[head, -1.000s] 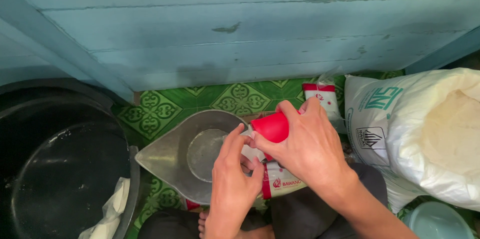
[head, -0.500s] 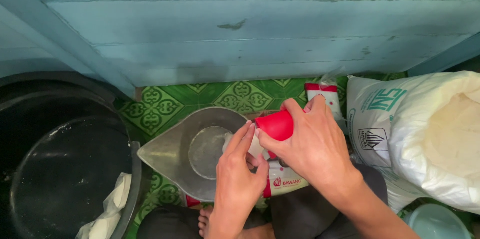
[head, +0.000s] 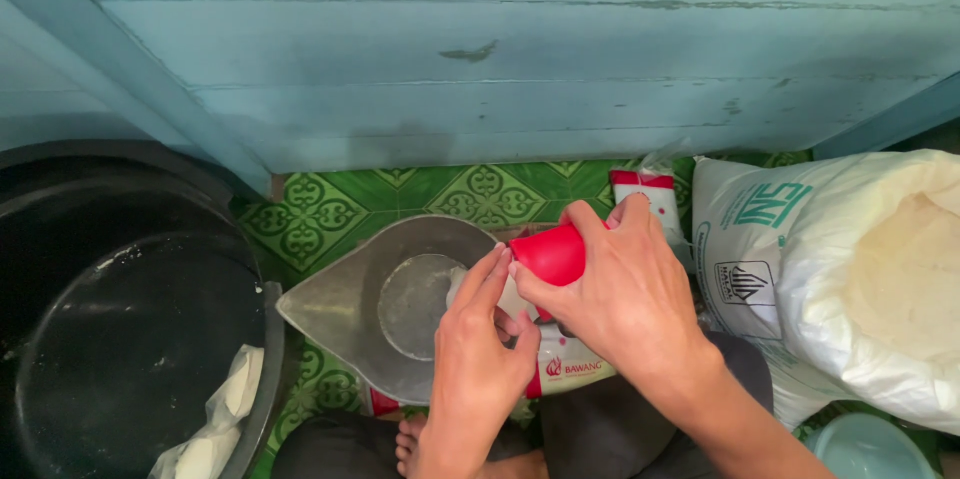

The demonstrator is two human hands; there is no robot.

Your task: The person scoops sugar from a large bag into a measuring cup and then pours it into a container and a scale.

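Observation:
My right hand (head: 625, 294) grips a small red cup (head: 549, 254), tipped on its side with its mouth toward a grey metal jug (head: 345, 309) on the floor. My left hand (head: 478, 349) sits just left of the cup, fingers stretched up and touching the cup's rim at the jug's edge. Under both hands lies a red-and-white plastic packet (head: 570, 364). What is inside the cup is hidden.
A large open white sack of pale powder (head: 860, 279) stands at the right. A big black tub (head: 120, 339) with a white cloth (head: 225, 414) fills the left. A second red-and-white packet (head: 650, 194) leans by the blue plank wall (head: 500, 49). Green patterned floor (head: 330, 219); pale bowl (head: 865, 449) bottom right.
Both hands and the red cup have held nearly still over the jug's rim; my left fingers have shifted slightly up against the cup.

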